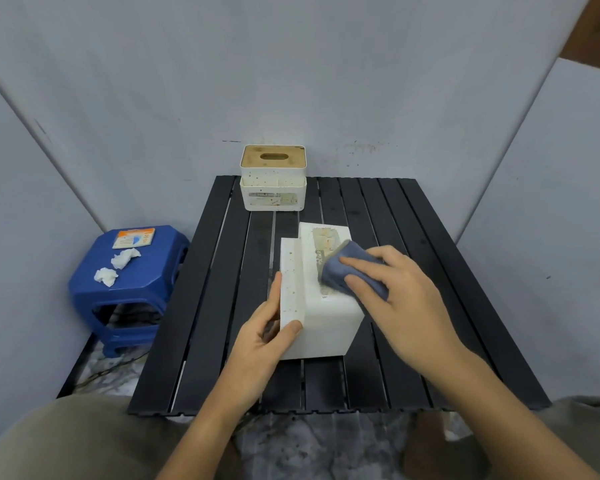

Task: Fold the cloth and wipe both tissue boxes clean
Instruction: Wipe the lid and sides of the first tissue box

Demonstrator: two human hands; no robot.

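The near box (321,306), white and speckled, lies tipped on its side at the middle of the black slatted counter (205,306), its labelled face turned up. Your right hand (395,292) presses the folded blue cloth (347,268) onto that label, fingers curled over the cloth in a grasping grip. Your left hand (267,337) steadies the box at its left ledge: thumb on the near corner, fingers along the side, a grip closed on the box. The far box (273,178), white with a brown slotted lid, stands upright at the counter's back edge, well apart from the first. Left of the counter, a blue stool (125,292) carries two crumpled tissues (116,268) and an orange-and-white packet (134,238).
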